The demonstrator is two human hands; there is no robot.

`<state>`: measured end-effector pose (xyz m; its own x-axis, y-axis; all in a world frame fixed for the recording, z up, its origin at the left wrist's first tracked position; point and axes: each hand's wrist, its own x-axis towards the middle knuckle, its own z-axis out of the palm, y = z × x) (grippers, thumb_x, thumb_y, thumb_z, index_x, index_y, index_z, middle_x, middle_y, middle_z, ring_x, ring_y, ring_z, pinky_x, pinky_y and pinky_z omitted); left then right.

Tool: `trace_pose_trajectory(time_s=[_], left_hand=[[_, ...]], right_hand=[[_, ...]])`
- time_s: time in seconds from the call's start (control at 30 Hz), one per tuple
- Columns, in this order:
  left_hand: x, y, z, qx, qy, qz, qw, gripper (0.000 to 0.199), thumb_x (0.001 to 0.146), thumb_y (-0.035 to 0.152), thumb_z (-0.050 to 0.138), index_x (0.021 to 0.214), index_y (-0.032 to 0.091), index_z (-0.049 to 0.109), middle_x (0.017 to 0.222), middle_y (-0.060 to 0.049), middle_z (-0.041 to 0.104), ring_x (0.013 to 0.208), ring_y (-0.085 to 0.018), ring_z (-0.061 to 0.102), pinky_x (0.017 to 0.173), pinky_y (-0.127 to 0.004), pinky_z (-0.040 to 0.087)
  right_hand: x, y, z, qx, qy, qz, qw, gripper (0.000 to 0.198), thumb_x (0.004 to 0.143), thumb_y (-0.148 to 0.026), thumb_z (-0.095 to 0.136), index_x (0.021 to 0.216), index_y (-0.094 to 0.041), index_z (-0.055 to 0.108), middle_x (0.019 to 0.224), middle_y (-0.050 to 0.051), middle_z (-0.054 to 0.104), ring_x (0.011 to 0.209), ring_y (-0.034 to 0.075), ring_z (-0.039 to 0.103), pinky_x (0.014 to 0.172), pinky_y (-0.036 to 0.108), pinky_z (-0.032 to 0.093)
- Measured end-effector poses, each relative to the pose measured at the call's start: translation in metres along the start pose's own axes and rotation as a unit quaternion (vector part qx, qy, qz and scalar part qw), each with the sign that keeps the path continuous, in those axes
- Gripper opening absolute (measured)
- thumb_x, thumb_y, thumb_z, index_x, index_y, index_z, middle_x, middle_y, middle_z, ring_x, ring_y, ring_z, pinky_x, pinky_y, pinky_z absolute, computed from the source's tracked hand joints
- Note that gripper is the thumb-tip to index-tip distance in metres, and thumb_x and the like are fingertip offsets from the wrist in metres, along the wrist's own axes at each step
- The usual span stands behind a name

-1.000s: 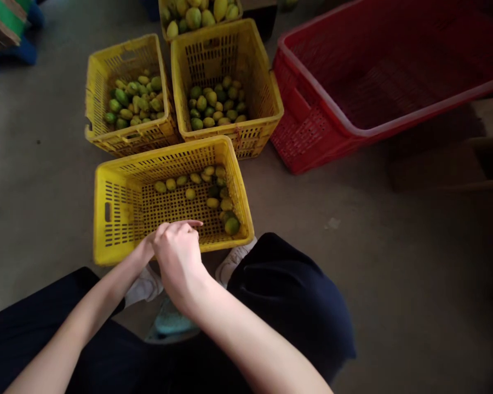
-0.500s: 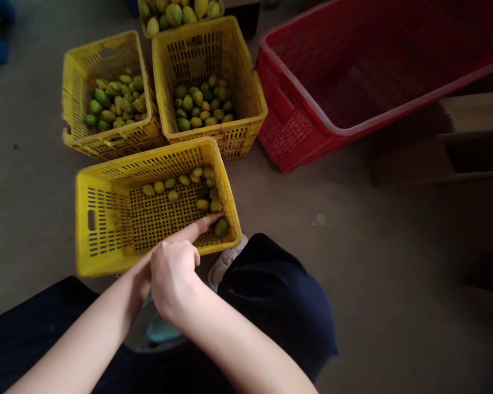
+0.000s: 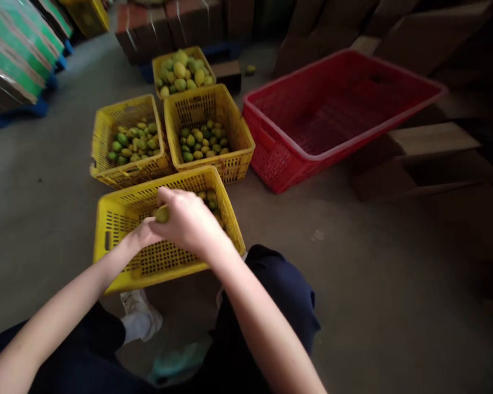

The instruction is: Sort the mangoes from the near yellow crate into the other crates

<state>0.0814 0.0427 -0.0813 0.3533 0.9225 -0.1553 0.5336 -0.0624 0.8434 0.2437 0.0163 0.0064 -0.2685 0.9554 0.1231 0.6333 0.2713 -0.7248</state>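
Observation:
In front of me stands a low yellow plastic crate (image 3: pixel 119 279) with slotted walls and several yellow-green lemons (image 3: pixel 210 198) at its far right side. Over the crate, my right hand (image 3: pixel 191 219) is closed round a greenish-yellow lemon (image 3: pixel 161 214), which shows at its left side. My left hand (image 3: pixel 147 234) meets it from the left, just below that lemon. The left fingers are hidden behind the right hand, so their grip does not show.
Behind stand a left yellow crate (image 3: pixel 127 176), a middle yellow crate (image 3: pixel 240 156) and a fuller crate (image 3: pixel 156 71), all holding lemons. A large red crate (image 3: pixel 271 164) is at right, beside cardboard boxes (image 3: pixel 435 139). Stacked goods on a blue pallet (image 3: pixel 33 109) stand far left.
My left hand has drawn back from the crate's right end to meet the right hand. A lemon now shows at the right hand. The view has tilted up.

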Motion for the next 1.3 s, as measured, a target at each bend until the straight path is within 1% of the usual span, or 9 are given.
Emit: trace_pose_trajectory(time_s=[0.1,0.17,0.23,0.4,0.57,0.77,0.9,1.07,1.3], left_hand=[[-0.010,0.019,-0.036,-0.197,0.042,-0.006,0.980,0.035,0.088,0.018,0.043,0.107,0.019,0.073,0.101,-0.005,0.075,0.101,-0.019,0.069,0.086,-0.035,0.058],[-0.024,0.027,-0.049,-0.364,0.086,-0.006,0.927,0.048,0.077,0.015,0.053,0.121,0.028,0.066,0.117,-0.003,0.071,0.115,-0.023,0.064,0.100,-0.043,0.052],[-0.037,0.028,-0.052,-0.460,0.119,-0.001,0.880,0.054,0.074,0.020,0.060,0.126,0.030,0.061,0.121,-0.002,0.069,0.119,-0.023,0.060,0.103,-0.043,0.049],[-0.052,0.005,-0.037,-0.538,0.182,-0.013,0.823,0.048,0.071,0.038,0.074,0.117,0.027,0.064,0.116,-0.002,0.069,0.113,-0.021,0.061,0.090,-0.032,0.051],[-0.053,-0.012,-0.035,-0.468,0.146,-0.091,0.867,0.048,0.069,0.057,0.073,0.096,0.017,0.070,0.091,-0.006,0.074,0.085,-0.021,0.066,0.065,-0.027,0.048],[-0.058,-0.005,-0.053,-0.447,0.111,-0.053,0.886,0.058,0.074,0.064,0.068,0.107,0.016,0.069,0.100,-0.008,0.074,0.095,-0.024,0.067,0.068,-0.027,0.050],[-0.067,-0.003,-0.073,-0.433,0.142,0.039,0.889,0.057,0.071,0.057,0.076,0.112,0.019,0.066,0.112,-0.009,0.071,0.104,-0.024,0.065,0.085,-0.032,0.053],[-0.084,0.005,-0.087,-0.252,0.164,0.147,0.942,0.063,0.063,0.036,0.088,0.121,0.027,0.065,0.127,-0.008,0.066,0.114,-0.028,0.063,0.099,-0.040,0.049],[-0.092,0.000,-0.079,-0.039,0.165,0.289,0.942,0.051,0.075,0.027,0.079,0.124,0.029,0.065,0.128,-0.008,0.065,0.125,-0.028,0.056,0.113,-0.047,0.037]], right_hand=[[0.010,0.004,-0.013,0.102,0.134,-0.023,0.985,0.021,0.076,-0.034,0.072,0.087,-0.017,0.067,0.087,0.004,0.069,0.081,0.016,0.063,0.074,0.028,0.049],[0.015,0.001,-0.006,0.162,0.172,-0.020,0.972,0.023,0.074,-0.038,0.074,0.081,-0.017,0.069,0.081,0.003,0.068,0.077,0.016,0.062,0.072,0.028,0.048],[0.018,-0.006,0.011,0.218,0.165,0.001,0.962,0.027,0.074,-0.043,0.073,0.077,-0.017,0.068,0.072,0.001,0.065,0.069,0.015,0.059,0.067,0.027,0.046],[0.020,-0.024,0.055,0.306,0.159,0.057,0.937,0.043,0.063,-0.051,0.077,0.086,-0.019,0.058,0.071,-0.003,0.060,0.064,0.013,0.056,0.058,0.024,0.046],[0.019,-0.025,0.057,0.386,0.097,0.150,0.905,0.045,0.067,-0.058,0.069,0.084,-0.023,0.045,0.068,-0.006,0.056,0.054,0.012,0.057,0.044,0.022,0.044],[0.012,-0.016,0.041,0.534,-0.049,0.143,0.832,0.046,0.058,-0.039,0.076,0.086,-0.023,0.044,0.076,-0.003,0.063,0.062,0.017,0.066,0.047,0.027,0.052],[0.001,-0.018,0.037,0.445,0.032,0.086,0.891,0.048,0.060,-0.042,0.081,0.092,-0.022,0.052,0.083,-0.001,0.065,0.069,0.017,0.067,0.057,0.029,0.056],[-0.013,-0.023,0.039,0.189,0.170,-0.046,0.966,0.055,0.062,-0.038,0.084,0.108,-0.022,0.058,0.104,0.007,0.068,0.088,0.021,0.068,0.078,0.038,0.057],[-0.020,-0.024,0.049,-0.036,0.156,-0.210,0.965,0.030,0.082,-0.020,0.066,0.112,-0.023,0.067,0.115,0.011,0.067,0.110,0.025,0.062,0.096,0.047,0.053]])
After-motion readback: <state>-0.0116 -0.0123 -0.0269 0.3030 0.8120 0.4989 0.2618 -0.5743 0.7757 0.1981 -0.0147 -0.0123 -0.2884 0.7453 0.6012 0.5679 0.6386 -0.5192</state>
